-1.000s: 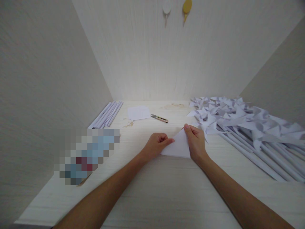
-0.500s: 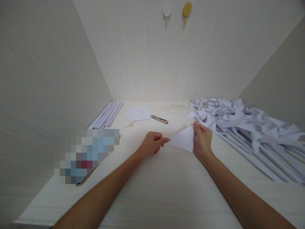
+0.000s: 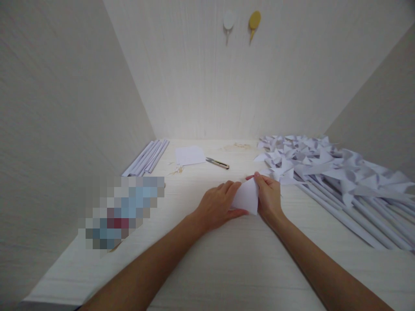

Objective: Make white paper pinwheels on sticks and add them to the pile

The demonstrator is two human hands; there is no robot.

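Note:
A small sheet of white paper (image 3: pixel 246 198) is held between both hands above the middle of the table. My left hand (image 3: pixel 218 204) grips its left side, with the thumb along the lower edge and the fingers near the top. On the opposite side, my right hand (image 3: pixel 269 192) pinches the paper near its upper right corner. Part of the sheet is hidden behind the hands. Beyond them lie thread snips (image 3: pixel 218 163) and a flat stack of white paper (image 3: pixel 190 155), neither touched.
Many paper pinwheels (image 3: pixel 311 160) with rolled paper sticks (image 3: pixel 353 211) cover the right side. Several paper rolls (image 3: pixel 147 157) lie at the back left, behind a blurred-out object (image 3: pixel 126 211). Small tan bits (image 3: pixel 177 169) lie near the stack. A white hook (image 3: pixel 228 21) and yellow hook (image 3: pixel 254 20) hang on the wall.
My left hand has moved right from the paper's pointed left tip to a wider grip on its side. My right hand has shifted slightly left, and the paper's triangular outline is partly covered.

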